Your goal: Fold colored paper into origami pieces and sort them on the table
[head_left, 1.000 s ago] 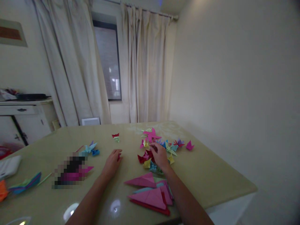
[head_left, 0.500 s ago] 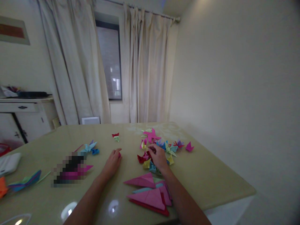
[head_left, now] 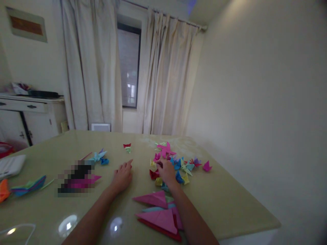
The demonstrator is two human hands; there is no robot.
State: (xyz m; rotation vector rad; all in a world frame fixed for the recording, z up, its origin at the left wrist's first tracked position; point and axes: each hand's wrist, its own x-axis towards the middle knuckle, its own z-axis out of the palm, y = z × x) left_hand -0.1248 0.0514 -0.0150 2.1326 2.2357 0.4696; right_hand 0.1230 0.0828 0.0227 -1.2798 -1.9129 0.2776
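Note:
My right hand (head_left: 167, 173) is closed in a pinch at the left side of a pile of small folded-paper pieces. A small yellow origami piece (head_left: 152, 163) is at its fingertips. Just below lies a red folded piece (head_left: 154, 174), and a bright pink pinwheel-like origami (head_left: 166, 149) rests behind the hand. My left hand (head_left: 123, 176) lies on the table left of the pile, fingers stretched forward. Whether anything is under its palm is hidden. Pink paper triangles (head_left: 159, 219) are stacked near my right forearm.
A red and green folded piece (head_left: 127, 147) stands farther back. To the left are light blue origami (head_left: 98, 156), a blurred-out patch with magenta paper (head_left: 84, 182), a blue-green folded piece (head_left: 29, 187), an orange piece (head_left: 4, 190) and a white object (head_left: 12, 166). A wall borders the table's right side.
My right hand and the yellow piece have shifted slightly left. The pink bit seen at my left fingers no longer shows, and those fingers are stretched out more. The camera view has turned a little.

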